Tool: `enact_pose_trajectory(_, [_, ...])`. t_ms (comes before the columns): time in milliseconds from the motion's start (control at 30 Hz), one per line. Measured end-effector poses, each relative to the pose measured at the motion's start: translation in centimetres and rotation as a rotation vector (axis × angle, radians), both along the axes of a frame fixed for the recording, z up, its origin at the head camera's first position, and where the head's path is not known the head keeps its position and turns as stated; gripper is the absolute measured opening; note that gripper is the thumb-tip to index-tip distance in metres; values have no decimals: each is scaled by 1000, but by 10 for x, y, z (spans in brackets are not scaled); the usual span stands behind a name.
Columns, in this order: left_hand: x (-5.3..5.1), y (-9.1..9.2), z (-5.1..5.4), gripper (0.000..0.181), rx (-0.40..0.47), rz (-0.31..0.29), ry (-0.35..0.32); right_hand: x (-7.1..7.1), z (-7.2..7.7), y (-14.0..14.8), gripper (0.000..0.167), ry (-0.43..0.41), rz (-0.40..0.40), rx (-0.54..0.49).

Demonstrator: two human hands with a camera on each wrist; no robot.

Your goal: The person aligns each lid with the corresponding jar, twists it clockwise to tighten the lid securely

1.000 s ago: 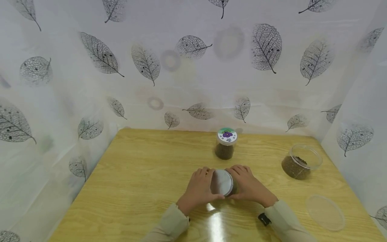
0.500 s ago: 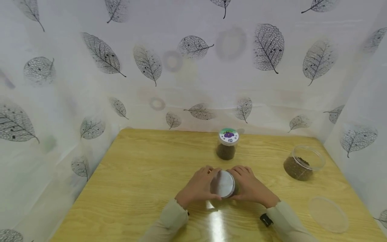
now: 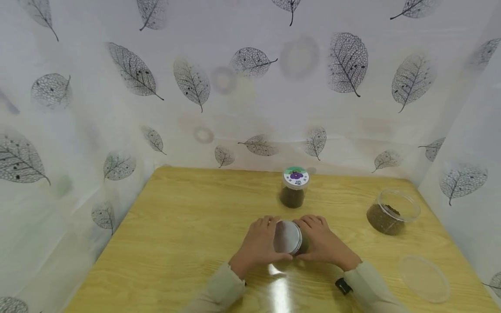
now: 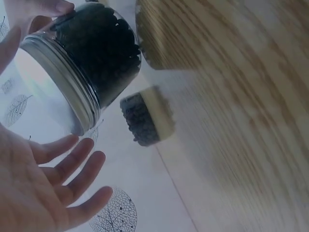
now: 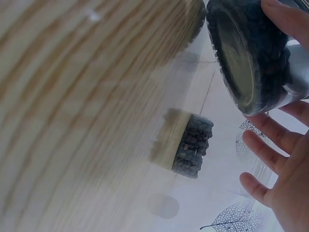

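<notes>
Two-handed grip on a screw-top glass jar point(image 4: 89, 55), seen from above and from both wrists. The jar, filled with dark bean-like pieces, is held tilted near the front centre of the wood-grain table point(image 3: 188, 208), its silver lid point(image 3: 287, 237) toward 9 o'clock and its body toward 3 o'clock. Whether its lower edge touches the tabletop cannot be told.

The left hand point(image 3: 256, 243) clasps the lid end in a wide grip, thumb on the near side; in the left wrist view the index fingertip meets the lid's rim and the remaining fingers fan out clear of it. The right hand point(image 3: 322, 239) grips the glass body, thumb and index finger on opposite sides, the lower fingers spread away from the glass.

Clock positions, taken from the held jar in the head view: at 12 o'clock, an upright jar with a purple-flower label point(image 3: 294, 189); between 2 and 3 o'clock, a wide clear tub point(image 3: 411, 217) partly filled with dark pieces; between 3 and 4 o'clock, a translucent disc point(image 3: 424, 278) lying flat. Behind the table hangs a leaf-printed sheet point(image 3: 250, 104).
</notes>
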State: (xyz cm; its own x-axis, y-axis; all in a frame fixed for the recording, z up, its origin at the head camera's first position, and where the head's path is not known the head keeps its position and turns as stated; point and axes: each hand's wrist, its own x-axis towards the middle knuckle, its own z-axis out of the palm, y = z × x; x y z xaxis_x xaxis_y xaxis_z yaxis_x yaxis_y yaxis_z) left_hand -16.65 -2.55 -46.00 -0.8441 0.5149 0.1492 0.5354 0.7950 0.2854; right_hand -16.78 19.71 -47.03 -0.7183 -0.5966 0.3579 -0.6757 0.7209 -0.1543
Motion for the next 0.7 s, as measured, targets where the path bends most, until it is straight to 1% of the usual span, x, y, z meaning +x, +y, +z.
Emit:
enact_pose_trajectory(133, [4,3,2,99,-33,58,16,0,0,0,92,16,1,7])
enact_pose_trajectory(267, [6,4,4,95,-55,69,8,0,0,0,93,27,6,-2])
enact_pose_trajectory(400, [6,3,3,94,-49,50,23,1,1,0,92,22,9,-9])
enact_pose_trajectory(533, [3,2,2,93,-30,11,42,1,3,1,93,6,5,8])
enact_pose_trajectory(700, [-1,-1,0,94,-38,-31,48,1,5,1,92,-14,15,9])
